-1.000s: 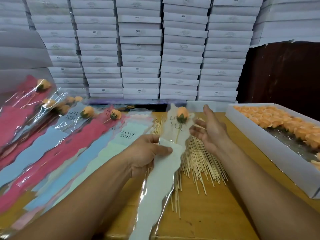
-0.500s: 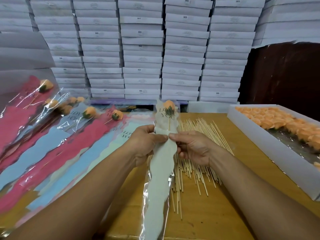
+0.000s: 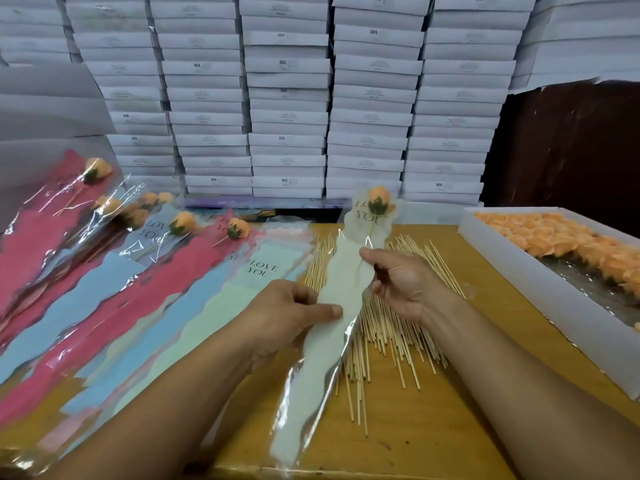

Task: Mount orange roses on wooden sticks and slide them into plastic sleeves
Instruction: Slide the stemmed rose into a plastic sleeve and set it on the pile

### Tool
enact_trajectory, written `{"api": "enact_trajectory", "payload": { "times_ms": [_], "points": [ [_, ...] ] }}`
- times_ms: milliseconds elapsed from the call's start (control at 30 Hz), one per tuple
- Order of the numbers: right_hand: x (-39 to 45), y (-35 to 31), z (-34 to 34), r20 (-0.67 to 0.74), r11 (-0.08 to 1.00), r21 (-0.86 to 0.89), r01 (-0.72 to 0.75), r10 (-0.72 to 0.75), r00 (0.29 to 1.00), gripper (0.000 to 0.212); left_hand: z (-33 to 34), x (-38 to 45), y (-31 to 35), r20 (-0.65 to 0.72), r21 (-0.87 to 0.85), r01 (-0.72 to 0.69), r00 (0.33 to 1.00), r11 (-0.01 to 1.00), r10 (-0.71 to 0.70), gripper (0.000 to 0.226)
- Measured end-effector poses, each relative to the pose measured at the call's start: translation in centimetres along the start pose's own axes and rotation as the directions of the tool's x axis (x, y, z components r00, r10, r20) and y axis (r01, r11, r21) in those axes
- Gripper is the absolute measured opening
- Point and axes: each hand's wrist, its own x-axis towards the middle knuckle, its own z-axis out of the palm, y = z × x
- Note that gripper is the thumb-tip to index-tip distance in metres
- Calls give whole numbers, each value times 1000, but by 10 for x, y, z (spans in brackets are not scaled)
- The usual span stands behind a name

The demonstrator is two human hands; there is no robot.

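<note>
Nearest to me, at lower centre of the frame, the tail of the pale plastic sleeve (image 3: 332,317) hangs over the front edge of the wooden desk (image 3: 433,431). My left hand (image 3: 294,313) grips the sleeve at mid-length, thumb pressed flat on its front and the other fingers curled behind it. Just right of centre, my right hand (image 3: 401,285) pinches the sleeve's right edge higher up, thumb and forefinger closed on the film, the remaining fingers curled under. The sleeve runs diagonally up to the centre of the frame, where the orange rose (image 3: 378,199) sits inside its top, over the printed "LOVE YOU", with its wooden stick (image 3: 372,228) showing through the film below it.

Under and behind both hands, a loose heap of bare sticks (image 3: 388,337) lies fanned across the desk. On the left of the frame, finished sleeves (image 3: 104,271) in pink, blue and pale green lie overlapped, each with a rose at its top. At the right edge, a white tray (image 3: 540,289) holds rows of orange rose heads (image 3: 561,237). Across the whole upper frame, stacked white boxes (image 3: 287,98) form a wall.
</note>
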Motion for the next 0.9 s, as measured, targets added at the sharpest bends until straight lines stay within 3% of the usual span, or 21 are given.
{"api": "enact_trajectory", "payload": {
  "times_ms": [133,300,433,533,667,833,900],
  "points": [
    [5,2,-2,-65,1000,10,30,-29,997,9,0,-12,-6,-49,9,5,999,1000,-4,27],
    [11,4,-8,-6,999,22,28,-28,1000,20,-6,-16,-5,-150,-42,-62,987,997,55,18],
    [14,3,-13,28,999,-36,22,-21,999,35,-43,-16,0,-213,96,-131,965,987,149,26],
    [13,4,-14,35,995,-103,13,-9,999,35,-84,-17,5,-330,172,-173,918,970,222,17],
    [11,3,-12,35,983,-184,14,-8,999,32,-145,-18,11,-565,274,-155,773,949,289,17],
    [10,4,-11,31,975,-223,18,-12,999,28,-227,-18,11,-799,416,49,497,908,339,28],
    [10,5,-10,36,971,-236,25,-17,999,29,-261,-22,13,-844,404,106,427,909,325,29]
  ]
}}
